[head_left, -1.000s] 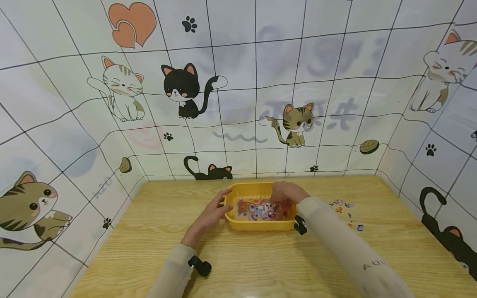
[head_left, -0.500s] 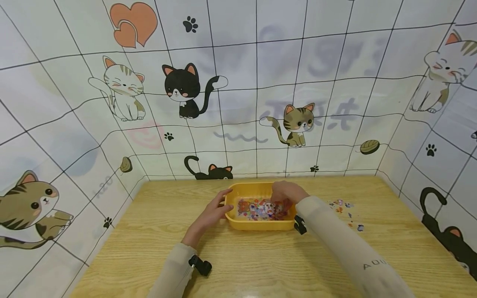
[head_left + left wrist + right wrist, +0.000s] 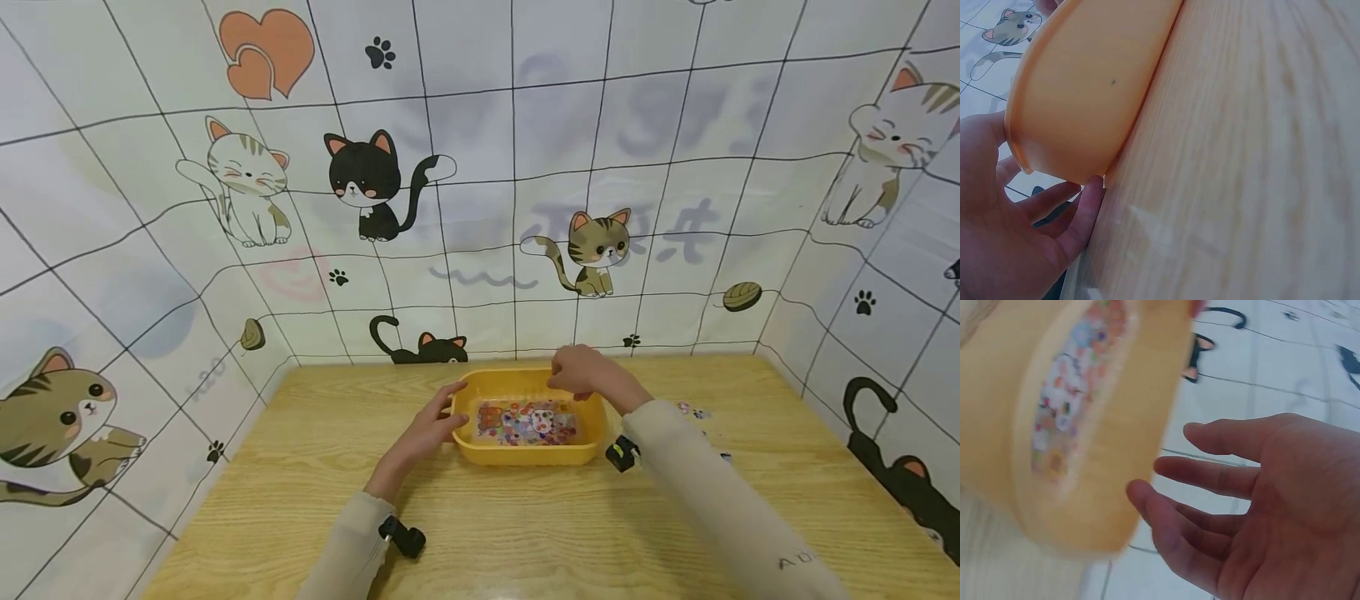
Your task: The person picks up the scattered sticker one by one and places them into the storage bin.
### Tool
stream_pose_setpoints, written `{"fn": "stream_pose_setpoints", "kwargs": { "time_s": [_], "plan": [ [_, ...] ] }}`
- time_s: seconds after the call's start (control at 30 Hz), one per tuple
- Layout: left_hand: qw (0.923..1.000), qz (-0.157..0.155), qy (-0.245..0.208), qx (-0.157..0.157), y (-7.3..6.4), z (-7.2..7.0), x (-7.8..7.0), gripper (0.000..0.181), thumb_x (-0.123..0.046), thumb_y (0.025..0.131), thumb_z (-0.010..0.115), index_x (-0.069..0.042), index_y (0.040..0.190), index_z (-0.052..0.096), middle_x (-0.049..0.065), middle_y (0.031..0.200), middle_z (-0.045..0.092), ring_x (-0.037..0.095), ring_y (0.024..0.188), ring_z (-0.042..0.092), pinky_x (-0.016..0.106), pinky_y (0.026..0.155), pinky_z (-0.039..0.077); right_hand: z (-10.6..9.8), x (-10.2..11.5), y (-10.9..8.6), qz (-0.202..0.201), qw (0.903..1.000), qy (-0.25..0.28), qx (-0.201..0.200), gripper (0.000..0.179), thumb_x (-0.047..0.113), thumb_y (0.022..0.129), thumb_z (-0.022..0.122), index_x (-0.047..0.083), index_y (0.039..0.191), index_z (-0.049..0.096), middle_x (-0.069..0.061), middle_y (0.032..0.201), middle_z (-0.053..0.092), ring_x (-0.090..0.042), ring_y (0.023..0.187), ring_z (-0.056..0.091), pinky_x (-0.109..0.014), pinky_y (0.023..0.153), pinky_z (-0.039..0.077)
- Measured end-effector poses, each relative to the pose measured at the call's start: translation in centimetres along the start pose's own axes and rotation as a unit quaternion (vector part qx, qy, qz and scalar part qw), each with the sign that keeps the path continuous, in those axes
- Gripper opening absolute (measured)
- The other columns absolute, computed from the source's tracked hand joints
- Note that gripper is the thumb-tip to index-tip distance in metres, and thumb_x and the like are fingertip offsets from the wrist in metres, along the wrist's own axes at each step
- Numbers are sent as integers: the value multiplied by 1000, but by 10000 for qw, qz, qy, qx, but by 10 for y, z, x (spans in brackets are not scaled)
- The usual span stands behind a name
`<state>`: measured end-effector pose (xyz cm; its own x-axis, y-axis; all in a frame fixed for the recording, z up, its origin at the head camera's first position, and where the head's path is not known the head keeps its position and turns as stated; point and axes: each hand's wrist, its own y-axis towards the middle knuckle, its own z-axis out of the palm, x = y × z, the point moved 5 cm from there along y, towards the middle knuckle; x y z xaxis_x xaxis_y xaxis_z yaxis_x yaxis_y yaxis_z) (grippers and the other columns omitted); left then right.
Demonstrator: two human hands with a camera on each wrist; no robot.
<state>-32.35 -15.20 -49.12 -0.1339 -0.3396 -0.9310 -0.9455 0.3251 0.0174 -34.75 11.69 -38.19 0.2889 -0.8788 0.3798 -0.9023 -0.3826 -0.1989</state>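
Observation:
A yellow plastic basin (image 3: 525, 455) stands on the table, with many small colourful cartoon pieces like stickers (image 3: 517, 423) spread over its bottom. My left hand (image 3: 431, 423) holds its left end, thumb and a finger over the rim. In the left wrist view, the fingers (image 3: 1087, 212) curve about the basin's end, and one reaches its lower corner. Above the back right rim is my right hand (image 3: 587, 371). The right wrist view shows its fingers (image 3: 1207, 475) loosely bent and spread, with nothing visible between them.
To the right of the basin, several more loose sticker-like pieces (image 3: 693, 410) lie on the wooden table (image 3: 510, 533), partly hidden by the right sleeve (image 3: 720, 492). A wall covering (image 3: 480, 200) with printed cats closes off the back and both sides.
My right hand has lifted from the basin's bottom up toward its back right rim, and the forearm has shifted right. The left hand and basin stay in place.

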Motion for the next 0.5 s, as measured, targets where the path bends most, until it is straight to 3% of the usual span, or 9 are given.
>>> {"fn": "stream_pose_setpoints", "kwargs": {
  "time_s": [0.07,0.23,0.5],
  "plan": [
    [10000,-4,-8,-10,0,1,1,60,-21,104,59,-27,160,37,21,156,46,37,131,57,44,92,62,-9,-6,-11,-52,9997,125,-196,23,22,103,61,3,108,73,-9,83,67,-28,70,72,-32,60,57],
    [10000,-15,-18,-20,0,3,1,60,-20,104,59,-26,159,38,21,156,46,37,130,58,44,91,62,-23,-34,-39,-195,9970,458,-596,28,25,103,60,1,113,70,-18,102,73,-24,71,70,-31,60,56],
    [9999,-88,36,-83,0,1,-2,59,-22,104,59,-30,159,38,21,156,46,36,131,58,41,89,62,-26,-95,-83,-14,9896,923,-1107,34,29,105,60,-1,117,67,-20,105,73,-15,73,66,-33,61,56]
  ]
}}
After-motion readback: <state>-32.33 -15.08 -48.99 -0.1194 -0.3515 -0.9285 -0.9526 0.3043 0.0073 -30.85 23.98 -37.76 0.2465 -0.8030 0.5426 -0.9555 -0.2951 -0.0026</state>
